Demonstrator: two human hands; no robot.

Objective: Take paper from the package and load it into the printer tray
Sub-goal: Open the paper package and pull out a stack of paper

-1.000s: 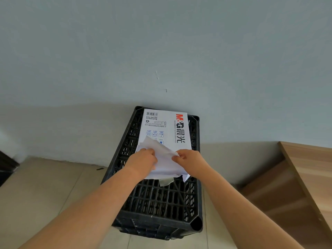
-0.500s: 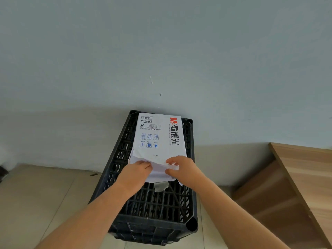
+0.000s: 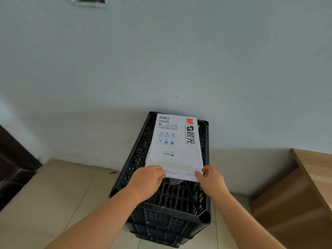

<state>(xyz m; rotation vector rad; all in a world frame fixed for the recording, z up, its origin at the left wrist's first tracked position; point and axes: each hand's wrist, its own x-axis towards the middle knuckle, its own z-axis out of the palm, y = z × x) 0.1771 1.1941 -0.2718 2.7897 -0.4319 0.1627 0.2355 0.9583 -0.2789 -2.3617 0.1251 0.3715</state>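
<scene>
A white paper package (image 3: pixel 177 141) with red and black print lies flat on top of an upturned black plastic crate (image 3: pixel 168 200) against the wall. My left hand (image 3: pixel 146 180) rests on the package's near left corner, fingers curled over the wrapper edge. My right hand (image 3: pixel 211 178) pinches the near right corner. Between them the near end of the wrapper lies flattened, with a paler layer (image 3: pixel 179 175) showing at the open edge. No printer is in view.
A pale blue-grey wall rises behind the crate. A light wooden desk edge (image 3: pixel 312 169) stands at the right, with cardboard-brown panels below it. Dark furniture (image 3: pixel 12 164) is at the far left. Beige floor tiles (image 3: pixel 53 194) surround the crate.
The raised, crumpled flap of the wrapper has been pressed down flat. Both hands moved apart from the middle to the package's near corners.
</scene>
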